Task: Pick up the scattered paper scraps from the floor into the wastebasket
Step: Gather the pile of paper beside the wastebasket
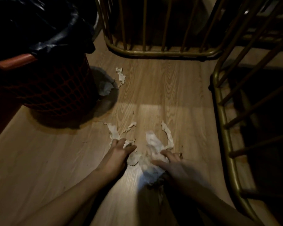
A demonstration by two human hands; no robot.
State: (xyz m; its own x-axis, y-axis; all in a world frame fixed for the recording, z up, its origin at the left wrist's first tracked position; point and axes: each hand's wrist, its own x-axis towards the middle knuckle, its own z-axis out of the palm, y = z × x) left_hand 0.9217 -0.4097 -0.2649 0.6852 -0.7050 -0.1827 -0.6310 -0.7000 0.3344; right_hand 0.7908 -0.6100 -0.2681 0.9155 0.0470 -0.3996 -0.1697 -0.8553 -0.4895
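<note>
White paper scraps lie on the wooden floor (pixel 162 95). My left hand (pixel 119 154) curls its fingers over a torn scrap (pixel 114 132) near the middle. My right hand (pixel 171 163), blurred, presses on a bunch of scraps (pixel 152 144) with a long strip (pixel 167 134) beside it. Between my hands lies more crumpled paper (pixel 134 158). Two further scraps sit farther off: a strip (pixel 121 76) and a crumpled piece (pixel 105 88) at the foot of the wastebasket (pixel 52 88), a red mesh bin with a black liner at the upper left.
Brass-coloured metal chair frames stand at the back (pixel 153 51) and along the right side (pixel 222 128), hemming in the floor patch. The room is dim, with a lit band across the floor near my hands.
</note>
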